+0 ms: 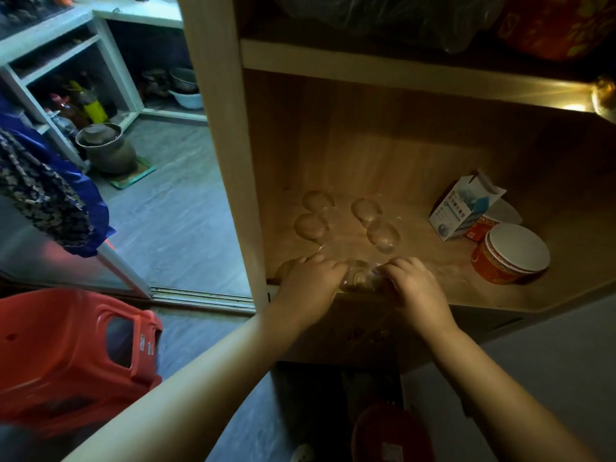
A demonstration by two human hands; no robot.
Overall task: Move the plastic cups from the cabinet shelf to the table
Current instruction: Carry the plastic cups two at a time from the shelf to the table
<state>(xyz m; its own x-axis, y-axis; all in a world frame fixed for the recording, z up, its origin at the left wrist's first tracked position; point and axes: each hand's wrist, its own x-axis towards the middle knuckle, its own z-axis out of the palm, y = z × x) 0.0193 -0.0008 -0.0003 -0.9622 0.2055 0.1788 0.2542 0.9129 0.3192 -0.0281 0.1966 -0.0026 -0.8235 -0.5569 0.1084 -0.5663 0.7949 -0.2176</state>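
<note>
Several clear plastic cups stand upside down on the wooden cabinet shelf [433, 288]. Two cups are at the back left [317, 200] [310, 225] and two at the back middle [366, 207] [383, 235]. A further clear cup [360, 276] sits at the shelf's front edge. My left hand [308, 281] presses against its left side and my right hand [411, 286] against its right side, so both hands hold it between them. Another cup [286, 266] peeks out just left of my left hand.
On the shelf's right stand a white and blue box [465, 206] and an orange tub with a white lid [510, 253]. A red plastic stool [73, 355] stands on the floor at lower left. Bags fill the shelf above [383, 15]. A clay pot [105, 146] sits on the floor behind.
</note>
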